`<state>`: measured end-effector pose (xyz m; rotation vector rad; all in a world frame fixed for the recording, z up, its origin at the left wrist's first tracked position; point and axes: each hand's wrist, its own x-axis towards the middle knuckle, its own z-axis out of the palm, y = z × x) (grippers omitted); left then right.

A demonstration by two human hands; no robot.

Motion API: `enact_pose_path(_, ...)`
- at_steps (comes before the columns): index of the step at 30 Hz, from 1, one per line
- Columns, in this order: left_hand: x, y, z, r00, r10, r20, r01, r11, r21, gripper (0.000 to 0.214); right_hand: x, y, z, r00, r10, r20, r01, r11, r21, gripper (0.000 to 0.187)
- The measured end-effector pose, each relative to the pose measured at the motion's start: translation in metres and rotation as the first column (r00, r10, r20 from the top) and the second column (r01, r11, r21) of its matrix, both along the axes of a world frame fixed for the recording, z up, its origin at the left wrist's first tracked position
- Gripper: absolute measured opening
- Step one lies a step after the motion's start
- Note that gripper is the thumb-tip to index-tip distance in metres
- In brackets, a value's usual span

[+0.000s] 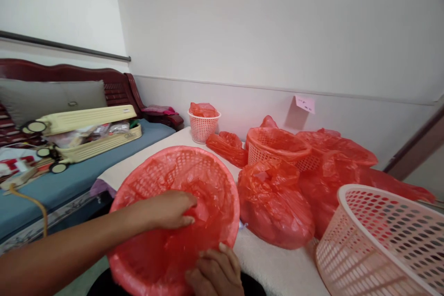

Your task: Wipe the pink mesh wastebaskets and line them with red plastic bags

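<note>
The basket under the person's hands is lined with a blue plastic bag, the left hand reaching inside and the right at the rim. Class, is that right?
The head view shows the plastic bag lining the basket is red, not blue. The left hand inside and right hand at the rim are correct.

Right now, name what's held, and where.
The right hand seemingly holds the round, red plastic-lined basket by its near rim; the left hand cannot be judged.

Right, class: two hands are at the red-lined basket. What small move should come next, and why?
Probably the left hand should smooth the red liner outward against the basket: that hand reaches inside, the liner looks wrinkled there, and the right hand is at the near side, where it could steady things.
</note>
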<state>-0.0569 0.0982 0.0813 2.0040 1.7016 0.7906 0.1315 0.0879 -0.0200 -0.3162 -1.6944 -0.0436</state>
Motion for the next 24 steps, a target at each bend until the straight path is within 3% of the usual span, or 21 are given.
enact_pose_path(2, -0.01, -0.01, 0.018, 0.999, 0.023, -0.044, -0.02, 0.998, 0.063, 0.027, 0.02, 0.01, 0.01, 0.974, 0.087, 0.209, -0.094, 0.995, 0.021, 0.019)
enact_pose_path(3, -0.017, -0.017, 0.025, 0.994, 0.095, -0.056, -0.084, 0.981, 0.173, 0.03, 0.03, 0.014, 0.014, 0.959, 0.116, 0.257, -0.122, 0.992, 0.009, 0.016)
enact_pose_path(5, -0.035, -0.033, 0.033, 0.949, 0.315, 0.033, -0.302, 0.868, 0.395, 0.029, 0.046, 0.022, 0.021, 0.932, 0.144, 0.332, -0.132, 0.99, -0.058, 0.014)
enact_pose_path(6, -0.045, -0.04, 0.034, 0.899, 0.414, 0.143, -0.435, 0.803, 0.408, 0.031, 0.051, 0.026, 0.024, 0.918, 0.152, 0.366, -0.13, 0.988, -0.085, 0.014)
enact_pose_path(8, -0.062, -0.053, 0.027, 0.713, 0.554, 0.429, -0.686, 0.679, 0.263, 0.039, 0.06, 0.034, 0.028, 0.885, 0.166, 0.434, -0.133, 0.985, -0.106, 0.015)
enact_pose_path(10, -0.073, -0.063, 0.015, 0.55, 0.612, 0.568, -0.781, 0.618, 0.09, 0.046, 0.066, 0.043, 0.032, 0.853, 0.186, 0.487, -0.156, 0.982, -0.103, 0.016)
enact_pose_path(12, -0.075, -0.071, 0.003, 0.514, 0.612, 0.6, -0.742, 0.669, -0.046, 0.045, 0.072, 0.052, 0.035, 0.823, 0.206, 0.529, -0.163, 0.978, -0.127, 0.014)
enact_pose_path(14, -0.069, -0.078, -0.005, 0.507, 0.575, 0.642, -0.624, 0.759, -0.187, 0.038, 0.077, 0.059, 0.036, 0.791, 0.223, 0.57, -0.155, 0.974, -0.166, 0.014)
enact_pose_path(16, -0.061, -0.084, -0.008, 0.46, 0.535, 0.709, -0.506, 0.814, -0.286, 0.034, 0.08, 0.064, 0.035, 0.782, 0.225, 0.581, -0.139, 0.972, -0.19, 0.018)
enact_pose_path(18, -0.054, -0.09, -0.008, 0.393, 0.518, 0.76, -0.457, 0.827, -0.328, 0.033, 0.08, 0.067, 0.034, 0.808, 0.205, 0.553, -0.118, 0.975, -0.189, 0.02)
enact_pose_path(24, -0.044, -0.098, -0.002, 0.187, 0.486, 0.854, -0.473, 0.806, -0.355, 0.033, 0.058, 0.075, 0.034, 0.899, 0.04, 0.437, 0.04, 0.984, -0.172, 0.041)
